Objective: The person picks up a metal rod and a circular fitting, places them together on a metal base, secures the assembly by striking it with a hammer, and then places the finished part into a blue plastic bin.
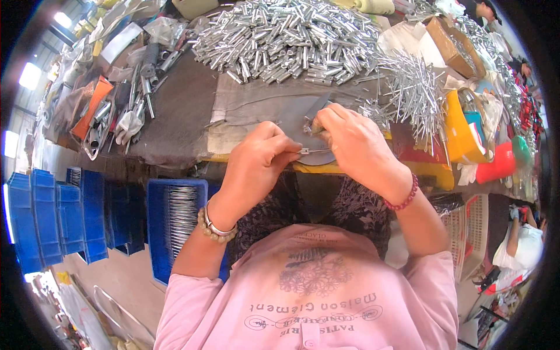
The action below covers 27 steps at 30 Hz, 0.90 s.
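Observation:
Close to the table's front edge, my left hand (261,156) pinches a small silver metal fitting (304,151) between thumb and fingertips. A thin metal rod (318,151) runs from that fitting toward my right hand (363,143). My right fingers are closed around something small near a dark flat blade-like piece (318,106); the fingers cover most of it. Under both hands lies a grey round pad (290,116) on worn cloth. Behind them rises a large heap of short silver metal tubes (286,41).
Thin metal pins (413,87) are piled at right, near a cardboard box (458,46) and a yellow container (464,128). Tools and an orange-handled item (92,108) crowd the left. A blue crate (153,233) of metal rods stands below, beside stacked blue bins (44,216).

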Tool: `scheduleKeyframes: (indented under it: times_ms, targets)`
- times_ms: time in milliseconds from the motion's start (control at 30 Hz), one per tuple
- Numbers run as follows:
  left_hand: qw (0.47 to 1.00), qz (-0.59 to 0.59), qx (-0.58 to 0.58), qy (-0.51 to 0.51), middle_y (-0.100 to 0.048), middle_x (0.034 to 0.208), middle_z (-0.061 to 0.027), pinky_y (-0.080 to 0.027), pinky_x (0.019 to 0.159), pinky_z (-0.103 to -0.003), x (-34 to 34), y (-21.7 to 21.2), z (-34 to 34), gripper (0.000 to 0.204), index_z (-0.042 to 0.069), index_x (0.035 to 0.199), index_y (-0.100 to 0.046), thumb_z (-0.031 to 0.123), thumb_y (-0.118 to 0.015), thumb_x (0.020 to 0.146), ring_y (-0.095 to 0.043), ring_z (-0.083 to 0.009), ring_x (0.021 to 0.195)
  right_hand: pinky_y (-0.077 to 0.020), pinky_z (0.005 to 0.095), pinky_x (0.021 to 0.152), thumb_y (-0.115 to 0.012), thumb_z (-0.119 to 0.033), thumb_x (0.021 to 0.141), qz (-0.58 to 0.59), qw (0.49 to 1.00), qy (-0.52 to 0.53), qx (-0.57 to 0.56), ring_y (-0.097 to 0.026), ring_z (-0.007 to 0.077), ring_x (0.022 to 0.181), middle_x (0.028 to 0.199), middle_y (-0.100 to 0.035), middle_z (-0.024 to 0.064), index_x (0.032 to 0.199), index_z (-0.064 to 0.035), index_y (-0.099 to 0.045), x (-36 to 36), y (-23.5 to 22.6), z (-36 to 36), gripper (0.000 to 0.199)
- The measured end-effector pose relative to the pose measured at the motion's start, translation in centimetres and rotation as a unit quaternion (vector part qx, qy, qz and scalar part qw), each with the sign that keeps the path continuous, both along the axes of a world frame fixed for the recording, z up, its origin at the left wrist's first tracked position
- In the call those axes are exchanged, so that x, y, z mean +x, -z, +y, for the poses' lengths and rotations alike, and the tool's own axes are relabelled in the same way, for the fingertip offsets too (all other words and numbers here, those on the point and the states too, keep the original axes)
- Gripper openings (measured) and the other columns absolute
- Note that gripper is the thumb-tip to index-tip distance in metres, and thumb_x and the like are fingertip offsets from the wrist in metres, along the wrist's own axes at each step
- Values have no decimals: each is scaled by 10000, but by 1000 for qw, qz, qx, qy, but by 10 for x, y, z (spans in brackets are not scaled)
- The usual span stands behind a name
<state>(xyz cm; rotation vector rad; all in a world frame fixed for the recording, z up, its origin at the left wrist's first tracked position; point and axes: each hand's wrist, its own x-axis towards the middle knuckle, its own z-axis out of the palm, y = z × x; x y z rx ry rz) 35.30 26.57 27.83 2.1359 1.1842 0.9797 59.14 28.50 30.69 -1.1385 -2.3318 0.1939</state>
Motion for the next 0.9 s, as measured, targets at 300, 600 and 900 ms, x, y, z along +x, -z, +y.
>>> scheduleKeyframes:
  times_ms: [300,600,900]
  targets:
    - [999,32,36,4,-646,957,-98,-528,747,-368,-1,-3,-1,195,51,1061,-772,-39,-829,897,-662,-275,864,-603,464,849,-688,33,916,206,970,-63,-116,-746,394,971,997,-760,156,1239,-37,-649,-22,-3,-6,332]
    - [999,14,52,-3,-667,958,-110,-554,762,-457,2,4,1,134,60,985,-744,32,-826,884,-692,-349,904,-593,435,807,-733,46,902,235,959,-9,-160,-758,348,919,959,-770,134,1265,-53,-653,-12,15,-9,385]
    - [998,15,59,1,-658,946,-114,-552,761,-459,1,2,0,134,56,984,-742,26,-823,882,-691,-352,901,-586,482,806,-689,31,932,171,975,2,-141,-755,393,930,922,-765,164,1276,-42,-619,-15,8,-6,359]
